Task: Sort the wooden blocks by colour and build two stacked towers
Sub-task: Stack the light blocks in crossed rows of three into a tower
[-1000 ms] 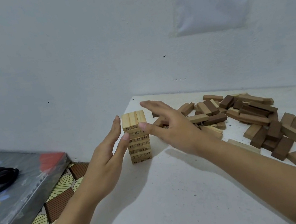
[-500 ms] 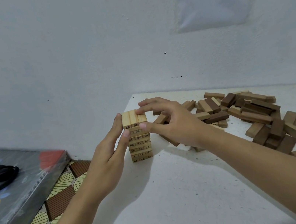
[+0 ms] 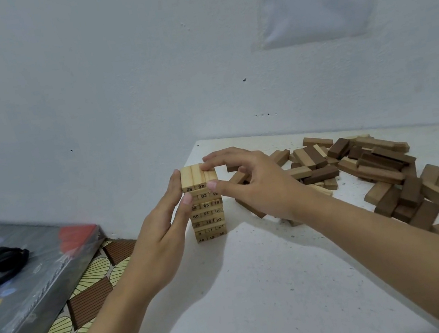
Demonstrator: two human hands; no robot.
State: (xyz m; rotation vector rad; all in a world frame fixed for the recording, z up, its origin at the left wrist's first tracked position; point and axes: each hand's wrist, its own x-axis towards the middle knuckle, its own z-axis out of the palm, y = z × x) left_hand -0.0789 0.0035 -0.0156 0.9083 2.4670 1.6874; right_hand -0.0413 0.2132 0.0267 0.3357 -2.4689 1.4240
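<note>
white table (image 3: 265,317): right hand (image 3: 256,186) pinches tower (image 3: 207,214)

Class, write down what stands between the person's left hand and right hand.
The head view shows the tower of pale numbered wooden blocks between the left hand and right hand; both touch it.
</note>
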